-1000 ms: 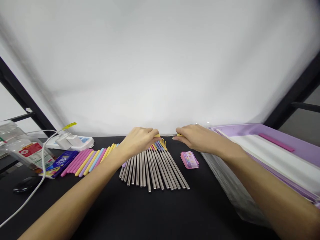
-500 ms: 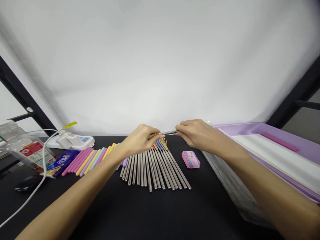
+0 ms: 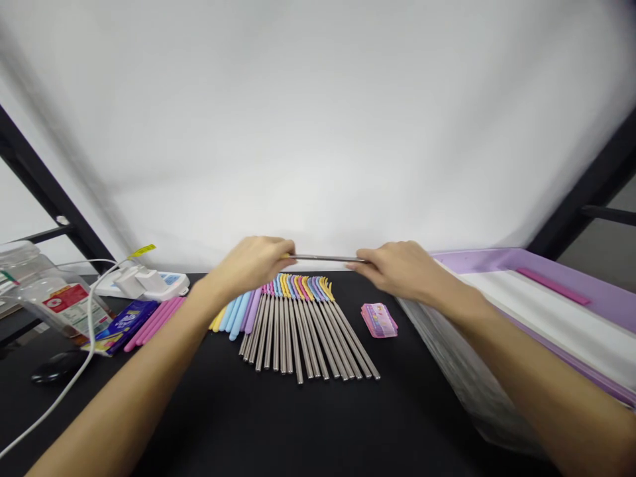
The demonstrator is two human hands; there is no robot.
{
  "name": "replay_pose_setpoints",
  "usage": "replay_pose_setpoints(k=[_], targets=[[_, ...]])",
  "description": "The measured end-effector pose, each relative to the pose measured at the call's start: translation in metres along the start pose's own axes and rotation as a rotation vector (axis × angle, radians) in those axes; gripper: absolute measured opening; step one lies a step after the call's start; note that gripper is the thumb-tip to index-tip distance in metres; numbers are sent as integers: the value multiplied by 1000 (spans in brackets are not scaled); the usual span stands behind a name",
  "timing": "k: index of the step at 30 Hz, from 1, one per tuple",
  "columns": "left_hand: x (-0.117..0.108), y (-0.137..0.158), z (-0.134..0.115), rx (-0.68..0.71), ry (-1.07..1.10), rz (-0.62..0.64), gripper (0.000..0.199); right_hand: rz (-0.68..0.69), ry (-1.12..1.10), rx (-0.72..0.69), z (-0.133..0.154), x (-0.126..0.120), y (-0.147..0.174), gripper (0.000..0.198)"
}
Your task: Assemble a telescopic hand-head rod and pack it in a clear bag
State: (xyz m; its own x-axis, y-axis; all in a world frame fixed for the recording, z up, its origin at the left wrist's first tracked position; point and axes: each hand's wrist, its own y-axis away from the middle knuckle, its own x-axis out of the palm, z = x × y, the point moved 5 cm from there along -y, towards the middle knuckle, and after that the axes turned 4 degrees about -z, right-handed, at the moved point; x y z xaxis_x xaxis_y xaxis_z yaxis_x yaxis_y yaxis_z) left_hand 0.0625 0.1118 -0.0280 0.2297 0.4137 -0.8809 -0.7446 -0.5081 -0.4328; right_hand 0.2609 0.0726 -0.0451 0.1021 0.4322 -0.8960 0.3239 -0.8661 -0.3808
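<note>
A thin metal rod (image 3: 325, 258) is stretched level between my two hands, above the back of the black table. My left hand (image 3: 253, 265) is closed round its left end, where a bit of yellow shows. The right end is pinched in the fingers of my right hand (image 3: 395, 265). Below them, several metal rods with curved coloured tips (image 3: 308, 338) lie fanned side by side. Left of these are light blue sticks (image 3: 237, 315) and purple and yellow ones, partly behind my left forearm. A small stack of pink printed cards (image 3: 379, 320) lies below my right hand.
Pink sticks (image 3: 156, 321), a blue packet (image 3: 124, 322), a white power strip (image 3: 169, 285), a clear plastic jar (image 3: 64, 298), a black mouse (image 3: 58, 368) and a white cable (image 3: 89, 318) are at left. A purple-rimmed bin (image 3: 501, 258) stands at right.
My left hand has moved left, away from my right hand. The length of metal showing between them has grown. My left forearm now uncovers more of the coloured tips and blue sticks.
</note>
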Motion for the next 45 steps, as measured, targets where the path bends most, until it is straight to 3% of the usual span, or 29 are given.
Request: replay_pose_setpoints(k=[2,7,10,14,18,20,23,26,28,32,35,40,45], targets=[[-1,2,4,-37,-71,-2,20,27,-8,44,-8,1,-1,58],[9,0,-31,66,-230,-100,22,-13,-147,-45,8,-3,-3,57],[10,-4,-34,71,-280,-148,22,-9,-234,-26,9,-9,-5,58],[6,2,-1,50,-294,-158,25,27,-266,51,-19,-12,0,62],[0,20,36,-137,-346,-151,26,75,-234,140,-50,-12,12,65],[-4,22,26,-140,-358,-203,25,52,-226,128,-45,-16,13,66],[-7,13,-13,-85,-308,-307,27,-8,-243,84,-22,-26,7,65],[-5,4,-36,-38,-284,-320,25,1,-296,49,-14,-28,4,65],[-6,5,-26,-50,-305,-315,25,43,-324,64,-28,-26,7,63],[-13,15,20,-183,-350,-324,22,77,-320,149,-73,-23,21,60],[-15,19,32,-208,-360,-316,24,57,-319,160,-91,-25,29,58],[-8,10,14,-225,-345,-307,27,26,-284,167,-84,-30,27,51],[0,-7,-29,-117,-291,-288,28,26,-302,135,-57,-30,18,45]])
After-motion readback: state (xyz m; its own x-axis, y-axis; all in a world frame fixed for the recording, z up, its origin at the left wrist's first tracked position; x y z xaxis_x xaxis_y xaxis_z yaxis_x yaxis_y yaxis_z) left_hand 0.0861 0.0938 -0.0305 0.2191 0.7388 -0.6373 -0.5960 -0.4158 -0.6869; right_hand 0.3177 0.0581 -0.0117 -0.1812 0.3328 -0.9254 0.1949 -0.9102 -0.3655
